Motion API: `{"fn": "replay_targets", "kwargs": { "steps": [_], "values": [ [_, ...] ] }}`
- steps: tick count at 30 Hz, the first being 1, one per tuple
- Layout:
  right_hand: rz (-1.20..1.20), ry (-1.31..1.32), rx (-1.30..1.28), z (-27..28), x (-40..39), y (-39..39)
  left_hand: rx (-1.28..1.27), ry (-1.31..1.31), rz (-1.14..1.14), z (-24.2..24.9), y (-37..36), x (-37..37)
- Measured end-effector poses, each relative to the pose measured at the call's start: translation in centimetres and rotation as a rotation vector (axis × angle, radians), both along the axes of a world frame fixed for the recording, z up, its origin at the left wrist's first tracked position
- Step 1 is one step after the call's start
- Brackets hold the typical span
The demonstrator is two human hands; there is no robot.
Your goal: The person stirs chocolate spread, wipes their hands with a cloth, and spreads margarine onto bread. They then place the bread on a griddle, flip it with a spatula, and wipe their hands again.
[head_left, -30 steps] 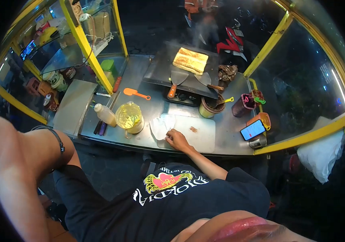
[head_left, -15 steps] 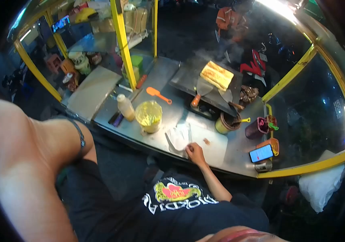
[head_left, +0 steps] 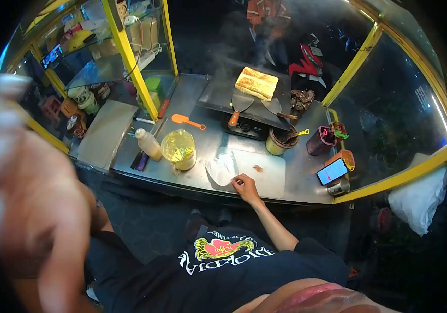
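Note:
My left hand [head_left: 35, 177] is raised close to the camera at the left, large and smeared by motion, so its fingers cannot be read. My right hand [head_left: 245, 189] is closed at the counter's front edge, pinching the corner of a thin whitish sheet [head_left: 222, 169]. That sheet lies partly on a white board [head_left: 270, 175] bearing a small brown smear. Left of it stands a tub of yellow spread [head_left: 179, 151], beside a squeeze bottle [head_left: 148, 144]. Browned bread [head_left: 256, 83] lies on the steaming griddle [head_left: 218, 86], with two scrapers [head_left: 241, 103] at its near side.
An orange spatula [head_left: 188, 121] lies behind the tub. To the right stand a brown-filled pot [head_left: 279, 142], a dark red container [head_left: 320, 142] and a phone [head_left: 332, 171]. Yellow posts [head_left: 129, 60] frame the stall. A person in orange [head_left: 267, 15] is beyond the griddle.
My left hand has come up into view near the camera, where only the arm showed before. The view has shifted. My right hand remains at the sheet's edge.

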State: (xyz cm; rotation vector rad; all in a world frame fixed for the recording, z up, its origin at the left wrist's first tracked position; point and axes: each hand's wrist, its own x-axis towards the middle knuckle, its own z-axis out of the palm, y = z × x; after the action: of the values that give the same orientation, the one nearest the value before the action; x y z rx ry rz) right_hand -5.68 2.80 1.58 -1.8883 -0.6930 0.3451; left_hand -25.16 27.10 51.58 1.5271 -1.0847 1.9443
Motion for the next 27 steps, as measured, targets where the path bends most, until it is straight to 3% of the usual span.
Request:
{"fn": "replay_targets", "kwargs": {
  "steps": [1, 3, 4, 6, 8, 9, 10, 12, 13, 14, 19, 22, 27],
  "values": [
    [-0.014, -0.047, 0.058, 0.3, 0.0, -0.2, 0.470, 0.475, 0.267, -0.7, 0.2, -0.8],
    [-0.082, -0.130, 0.109, 1.5, -0.5, -0.8, 0.095, 0.714, 0.156, -6.3, -0.8, 0.8],
    [-0.093, 0.040, 0.116, 4.9, -1.4, -1.2, -0.065, 0.952, 0.199, -9.1, -1.2, 0.6],
    [-0.079, -0.407, 0.056, 7.0, -1.6, -2.1, -0.136, 1.317, 0.250, -16.1, -0.8, 1.0],
    [-0.130, -0.367, 0.092, 8.9, -2.6, -2.4, -0.208, 1.450, 0.050, -23.6, -1.7, 0.9],
    [-0.121, -0.440, 0.071, 9.8, -3.0, -2.5, -0.418, 1.745, -0.073, -26.6, -2.7, -0.1],
    [-0.131, -0.497, 0.095, 10.9, -3.6, -2.3, -0.517, 1.816, -0.166, -29.8, -3.4, -0.9],
    [-0.074, -0.177, -0.020, 12.7, -4.9, -1.9, -0.664, 1.854, -0.325, -34.2, -4.9, -2.5],
    [-0.074, -0.182, -0.017, 13.6, -5.7, -1.3, -0.773, 1.851, -0.423, -36.5, -5.2, -3.3],
    [-0.067, -0.199, 0.002, 14.2, -6.8, -0.8, -0.834, 1.877, -0.381, -37.6, -5.9, -4.0],
    [0.007, -0.050, 0.082, 12.7, -11.7, 2.1, -0.802, 1.869, -0.363, -42.7, -7.2, -6.6],
    [0.122, 0.254, 0.262, 10.6, -14.4, 3.3, -0.845, 1.774, -0.375, -43.6, -6.9, -7.0],
    [0.156, 0.352, 0.330, 9.2, -16.6, 4.0, -0.881, 1.806, -0.581, -43.1, -6.1, -7.7]
  ]
}}
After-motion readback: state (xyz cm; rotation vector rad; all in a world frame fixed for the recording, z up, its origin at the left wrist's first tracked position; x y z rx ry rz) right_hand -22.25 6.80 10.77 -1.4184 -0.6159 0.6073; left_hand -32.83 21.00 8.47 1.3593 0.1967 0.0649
